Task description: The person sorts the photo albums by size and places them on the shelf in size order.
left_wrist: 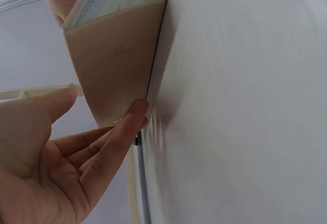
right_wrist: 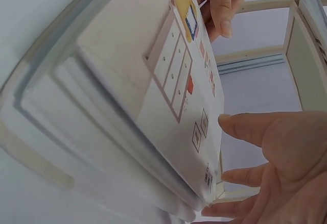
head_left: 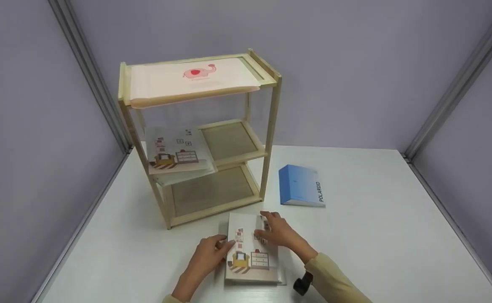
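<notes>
A thick photo album (head_left: 250, 271) with a pale cover showing a yellow toy-like vehicle and a chest of drawers lies on the white table; its plain pinkish spine (left_wrist: 115, 55) fills part of the left wrist view. My left hand (head_left: 207, 254) is at the spine side, fingertips touching the spine low down and thumb apart from the fingers. My right hand (head_left: 280, 230) is over the album's upper right part. In the right wrist view its fingers (right_wrist: 245, 176) extend to the far edge and the thumb is spread away.
Behind the album stands a wooden rack (head_left: 271, 122), its top covered by a sheet with a pink elephant (head_left: 199, 72). A similar album (head_left: 178, 149) lies on its middle shelf, jutting over the front. A blue album (head_left: 303, 185) marked POLAROID lies right of the rack.
</notes>
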